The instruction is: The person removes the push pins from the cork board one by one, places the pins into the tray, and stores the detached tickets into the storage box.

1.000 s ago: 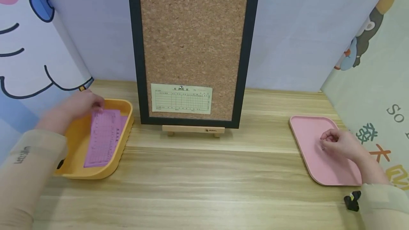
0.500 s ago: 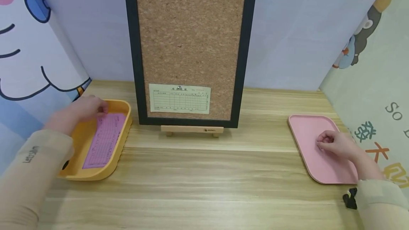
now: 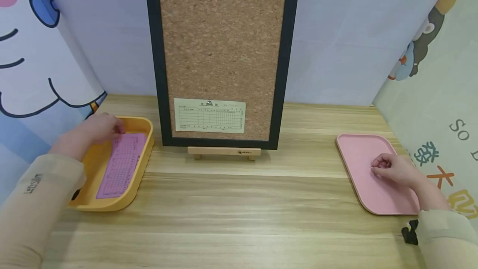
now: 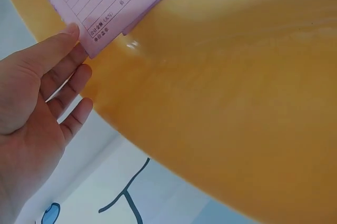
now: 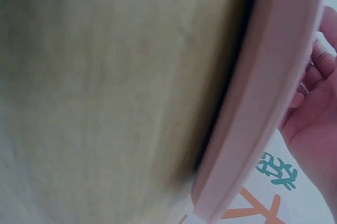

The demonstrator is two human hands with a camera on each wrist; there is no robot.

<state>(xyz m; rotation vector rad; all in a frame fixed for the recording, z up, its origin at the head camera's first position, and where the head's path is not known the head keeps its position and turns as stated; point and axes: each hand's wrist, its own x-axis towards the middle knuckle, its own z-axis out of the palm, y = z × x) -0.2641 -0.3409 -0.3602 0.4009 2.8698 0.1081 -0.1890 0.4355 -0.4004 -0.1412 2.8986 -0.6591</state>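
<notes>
In the head view my left hand (image 3: 102, 128) reaches over the back of the yellow basket (image 3: 143, 165) at the left. Its thumb and index finger pinch a corner of a purple receipt slip (image 3: 123, 165). The left wrist view shows this slip (image 4: 110, 2) overlapping another purple sheet, with the other fingers spread below it. My right hand (image 3: 396, 169) is over the pink tray (image 3: 362, 148), thumb and fingertips together on a tiny pale thing like a thumbtack (image 3: 371, 168); most of it is hidden. A framed cork board (image 3: 224, 45) stands between the hands.
A pale green receipt slip (image 3: 209, 121) is fixed low on the board by a small tack (image 3: 209, 102). The board rests on a wooden stand (image 3: 224, 151) on the wooden table (image 3: 239, 211). Printed cloth walls (image 3: 440, 107) enclose the sides.
A second ago the top purple slip sat askew over another; now it covers the one beneath. My left hand has shifted slightly. The right hand stays nearly still over the tray.
</notes>
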